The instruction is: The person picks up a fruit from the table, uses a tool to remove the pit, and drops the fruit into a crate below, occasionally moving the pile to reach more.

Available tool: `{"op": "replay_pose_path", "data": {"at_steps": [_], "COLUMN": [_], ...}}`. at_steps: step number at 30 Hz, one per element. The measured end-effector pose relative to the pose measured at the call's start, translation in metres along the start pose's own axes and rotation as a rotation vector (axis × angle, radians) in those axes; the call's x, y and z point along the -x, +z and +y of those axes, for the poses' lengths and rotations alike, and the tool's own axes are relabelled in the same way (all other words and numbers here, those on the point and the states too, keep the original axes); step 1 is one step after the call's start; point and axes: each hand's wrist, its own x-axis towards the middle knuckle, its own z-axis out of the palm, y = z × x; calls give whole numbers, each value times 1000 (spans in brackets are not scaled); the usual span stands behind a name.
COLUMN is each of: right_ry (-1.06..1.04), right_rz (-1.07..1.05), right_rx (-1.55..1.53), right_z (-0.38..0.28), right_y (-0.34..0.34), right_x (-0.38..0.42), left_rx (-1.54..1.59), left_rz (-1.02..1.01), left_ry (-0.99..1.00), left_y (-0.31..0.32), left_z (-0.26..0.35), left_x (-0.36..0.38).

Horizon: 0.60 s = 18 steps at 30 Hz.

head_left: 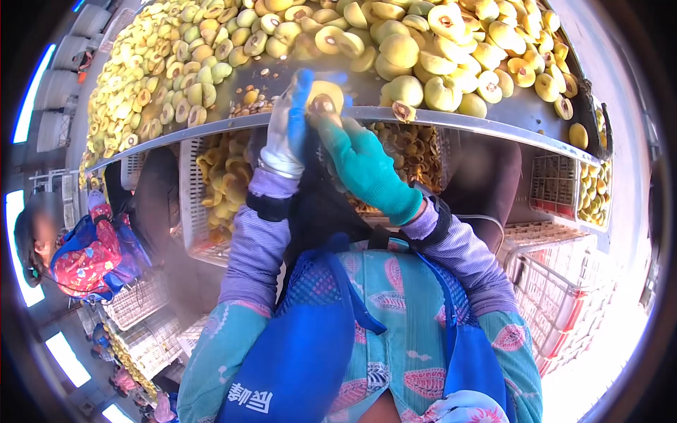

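Observation:
A yellow peach half (328, 90) is held over the table's front edge, its cut face turned up towards me. My left hand (288, 120), in a white glove with blue fingers, grips it from the left; those fingers are smeared by motion. From the right, my right hand (367, 166), in a teal glove, closes on the same half, its fingertips over the brownish middle. Whether a small tool is in my right hand is hidden. Just beyond, loose pits (254, 100) and many peach halves (402, 51) lie on the metal table (282, 70).
Below the table edge stand crates of peach pieces (224, 176), close to my knees. More crates (553, 296) are stacked at right, and one (557, 180) sits under the table's right end. A co-worker in a red patterned top (88, 264) is at left.

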Motion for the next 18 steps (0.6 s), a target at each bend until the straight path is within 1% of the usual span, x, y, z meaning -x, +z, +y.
{"op": "replay_pose_path", "data": {"at_steps": [2, 3, 5, 7, 9, 13, 15, 16, 18], "right_ry": [-37, -3, 154, 401, 431, 451, 508, 532, 445], "right_rz": [19, 9, -2, 1, -31, -50, -49, -49, -56], "right_rx": [65, 33, -104, -316, -318, -333, -395, -423, -512], "right_z": [-6, -5, -18, -43, -48, -39, -50, -55, -48], "right_y": [2, 1, 1, -2, -5, -2, 1, 1, 2], "right_x": [3, 3, 5, 6, 7, 10, 18, 19, 22], "left_rx": [45, 166, 168, 142, 88, -22, -122, -97, -55], "left_rz": [150, 187, 209, 256, 323, 232, 206, 209, 221], "left_ry": [3, -1, 45, 73, 81, 57, 78, 83, 79], "left_y": [17, 18, 20, 18, 14, 13, 25, 29, 35], "left_z": [6, 6, 3, -1, -8, -4, 6, 8, 9], "left_x": [5, 5, 8, 8, 4, 6, 9, 8, 13]}}
